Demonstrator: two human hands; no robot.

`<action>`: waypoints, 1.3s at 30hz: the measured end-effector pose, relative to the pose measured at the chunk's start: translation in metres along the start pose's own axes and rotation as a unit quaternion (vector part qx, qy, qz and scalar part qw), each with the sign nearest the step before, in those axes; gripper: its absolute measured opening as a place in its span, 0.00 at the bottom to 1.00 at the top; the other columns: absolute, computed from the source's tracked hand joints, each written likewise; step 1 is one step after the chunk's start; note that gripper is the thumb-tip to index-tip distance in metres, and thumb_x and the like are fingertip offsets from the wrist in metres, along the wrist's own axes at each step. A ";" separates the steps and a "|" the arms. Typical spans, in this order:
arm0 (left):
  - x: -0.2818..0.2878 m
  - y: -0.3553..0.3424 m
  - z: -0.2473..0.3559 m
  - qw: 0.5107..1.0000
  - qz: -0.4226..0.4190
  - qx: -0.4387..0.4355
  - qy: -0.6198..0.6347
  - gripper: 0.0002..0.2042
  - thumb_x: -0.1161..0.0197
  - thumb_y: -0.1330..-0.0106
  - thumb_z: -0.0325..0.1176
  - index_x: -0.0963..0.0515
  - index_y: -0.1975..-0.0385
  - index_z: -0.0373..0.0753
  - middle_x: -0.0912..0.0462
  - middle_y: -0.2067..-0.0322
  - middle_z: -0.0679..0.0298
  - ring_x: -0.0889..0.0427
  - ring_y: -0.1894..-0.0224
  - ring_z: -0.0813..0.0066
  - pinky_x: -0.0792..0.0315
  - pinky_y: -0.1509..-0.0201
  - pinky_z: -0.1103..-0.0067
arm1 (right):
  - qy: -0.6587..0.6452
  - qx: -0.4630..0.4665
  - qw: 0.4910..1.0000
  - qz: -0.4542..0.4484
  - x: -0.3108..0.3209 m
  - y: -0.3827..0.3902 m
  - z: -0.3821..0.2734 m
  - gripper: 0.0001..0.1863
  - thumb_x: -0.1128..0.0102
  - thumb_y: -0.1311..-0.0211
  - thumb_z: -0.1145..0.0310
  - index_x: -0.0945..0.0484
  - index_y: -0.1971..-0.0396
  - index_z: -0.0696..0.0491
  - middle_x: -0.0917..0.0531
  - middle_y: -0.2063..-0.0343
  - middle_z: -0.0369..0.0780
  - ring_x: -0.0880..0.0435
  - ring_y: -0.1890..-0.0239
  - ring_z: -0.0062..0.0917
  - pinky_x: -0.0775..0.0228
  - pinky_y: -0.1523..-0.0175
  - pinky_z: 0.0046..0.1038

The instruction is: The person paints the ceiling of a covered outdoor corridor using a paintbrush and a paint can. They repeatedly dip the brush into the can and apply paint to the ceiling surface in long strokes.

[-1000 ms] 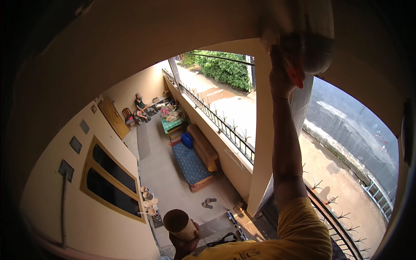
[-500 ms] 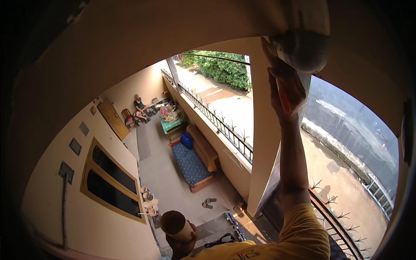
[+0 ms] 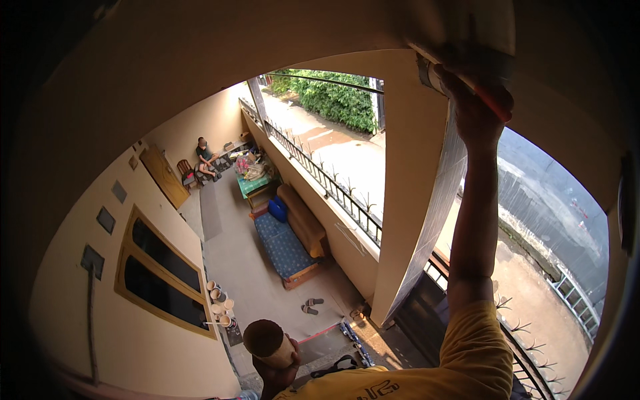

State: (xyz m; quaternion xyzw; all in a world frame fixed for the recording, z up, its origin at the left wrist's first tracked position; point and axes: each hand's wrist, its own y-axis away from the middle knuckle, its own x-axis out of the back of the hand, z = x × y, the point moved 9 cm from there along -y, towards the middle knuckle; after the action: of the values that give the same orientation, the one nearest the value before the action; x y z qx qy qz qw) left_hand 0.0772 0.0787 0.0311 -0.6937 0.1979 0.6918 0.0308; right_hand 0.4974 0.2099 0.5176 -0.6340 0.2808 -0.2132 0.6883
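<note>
Raised at the upper right, my right hand [image 3: 479,115] grips a paintbrush by its red handle [image 3: 495,101]; the brush's pale, flat head [image 3: 430,72] is up at the edge of the overhead surface [image 3: 320,30], beside a blurred rounded grey shape. Whether the bristles touch it I cannot tell. Low in the view, my left hand [image 3: 285,365] is wrapped round an upright cylindrical container [image 3: 265,339] with a brownish inside. My yellow sleeve fills the lower right.
Below are a blue-covered daybed [image 3: 283,250], a green table [image 3: 253,188] with bags, a seated person [image 3: 207,160], sandals [image 3: 310,305] and several pots [image 3: 220,300] under a window. A spiked railing [image 3: 313,163] tops the wall, beside a pillar [image 3: 410,187].
My right hand has shifted right, dipping and then rising with the brush, which now slants up to the left. The view has shifted slightly; my left hand still holds the container.
</note>
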 end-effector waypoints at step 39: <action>0.019 0.002 0.003 0.998 -0.019 -0.008 0.056 0.27 0.34 0.42 0.51 0.25 0.43 0.48 0.25 0.44 0.61 0.29 0.38 0.58 0.24 0.44 0.58 | 0.058 -0.105 0.965 0.231 0.013 0.016 0.020 0.11 0.22 0.53 0.75 0.16 0.70 0.56 0.13 0.67 0.37 0.14 0.64 0.23 0.24 0.54 0.27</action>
State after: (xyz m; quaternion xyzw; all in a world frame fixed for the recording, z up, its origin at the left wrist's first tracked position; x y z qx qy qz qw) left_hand 0.0731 0.0732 0.0126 -0.7354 0.1806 0.6525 0.0272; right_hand 0.5192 0.2187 0.5011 -0.6073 0.4797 -0.0538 0.6310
